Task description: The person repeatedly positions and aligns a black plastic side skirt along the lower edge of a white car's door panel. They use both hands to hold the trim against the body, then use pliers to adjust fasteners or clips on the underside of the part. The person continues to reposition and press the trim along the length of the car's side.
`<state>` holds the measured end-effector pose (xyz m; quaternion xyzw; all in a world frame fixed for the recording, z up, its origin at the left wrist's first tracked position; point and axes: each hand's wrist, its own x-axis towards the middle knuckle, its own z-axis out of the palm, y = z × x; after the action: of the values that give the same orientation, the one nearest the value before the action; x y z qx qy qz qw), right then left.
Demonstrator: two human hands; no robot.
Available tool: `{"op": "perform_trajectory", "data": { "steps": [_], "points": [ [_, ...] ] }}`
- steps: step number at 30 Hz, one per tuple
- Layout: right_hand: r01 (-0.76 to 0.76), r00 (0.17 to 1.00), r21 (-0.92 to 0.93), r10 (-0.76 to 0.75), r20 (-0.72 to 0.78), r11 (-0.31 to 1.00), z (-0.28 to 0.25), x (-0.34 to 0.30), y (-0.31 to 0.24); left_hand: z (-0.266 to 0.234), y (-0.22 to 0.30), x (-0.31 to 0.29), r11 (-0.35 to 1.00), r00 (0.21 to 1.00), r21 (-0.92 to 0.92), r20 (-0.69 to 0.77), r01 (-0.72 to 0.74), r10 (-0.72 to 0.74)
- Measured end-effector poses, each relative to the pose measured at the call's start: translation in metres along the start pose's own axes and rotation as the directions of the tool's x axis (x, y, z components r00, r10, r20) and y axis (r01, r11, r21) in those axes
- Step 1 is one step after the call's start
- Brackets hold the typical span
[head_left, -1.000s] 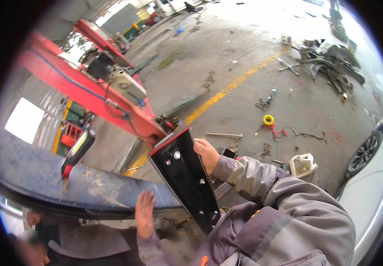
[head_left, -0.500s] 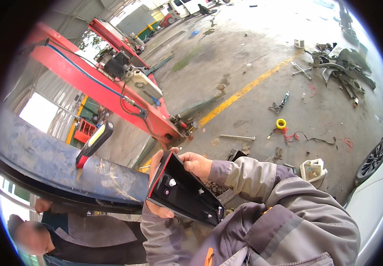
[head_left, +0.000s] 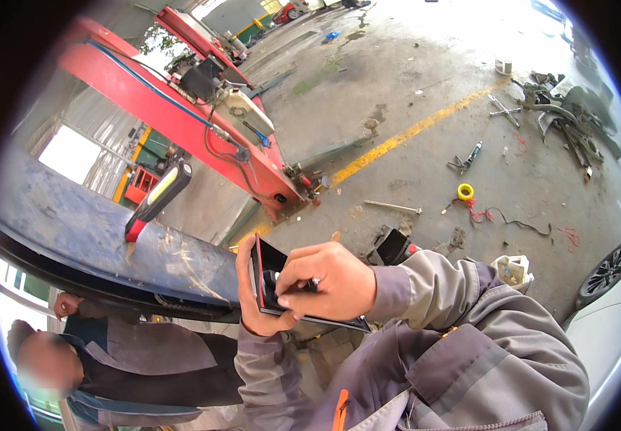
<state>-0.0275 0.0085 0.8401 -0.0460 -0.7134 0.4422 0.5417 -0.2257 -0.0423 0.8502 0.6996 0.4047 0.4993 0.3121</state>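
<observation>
A glossy black trim panel (head_left: pixel 273 256) with a red edge is tilted in front of me. My left hand (head_left: pixel 254 316) grips its left end, fingers along the red edge and thumb at the lower side. Over the panel's inner face lies my right hand (head_left: pixel 338 279), its fingers curled and pinched together near that end. What they pinch, if anything, is hidden, and the hand covers most of the inner face. Left of the panel, a work light (head_left: pixel 158 201) with a red base stands on a scuffed blue-grey vehicle body part (head_left: pixel 88 223).
A co-worker (head_left: pixel 145 359) is at the lower left beyond the body part. Red lift post (head_left: pixel 174 122) rises at upper left. On the floor lie a metal bar (head_left: pixel 393 207), yellow tape roll (head_left: pixel 465 191), cross wrench (head_left: pixel 503 111) and scrap parts (head_left: pixel 569 115). A car wheel (head_left: pixel 607 267) is at right.
My right hand has let go of the panel's upper edge and moved over its inner face, hiding the white fasteners there. My left hand keeps its hold. The view has shifted slightly.
</observation>
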Motion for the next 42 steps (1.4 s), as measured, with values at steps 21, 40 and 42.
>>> {"op": "perform_trajectory", "data": {
  "steps": [21, 40, 42],
  "points": [
    [-0.061, 0.984, -0.102, 0.077, 0.162, 0.993, -0.012, -0.004, -0.007, 0.017, -0.018, -0.005, 0.942, 0.998, 0.334, -0.056, 0.045, -0.028],
    [-0.549, 0.834, 0.207, 0.515, 0.199, 0.81, 0.001, -0.012, 0.0, 0.016, -0.023, -0.009, 0.919, 1.0, 0.394, -0.015, -0.011, 0.018],
    [-0.565, 0.825, 0.266, 0.526, 0.206, 0.781, 0.002, -0.015, 0.002, 0.017, -0.023, -0.008, 0.927, 1.0, 0.375, -0.009, -0.017, 0.022]
  ]
}}
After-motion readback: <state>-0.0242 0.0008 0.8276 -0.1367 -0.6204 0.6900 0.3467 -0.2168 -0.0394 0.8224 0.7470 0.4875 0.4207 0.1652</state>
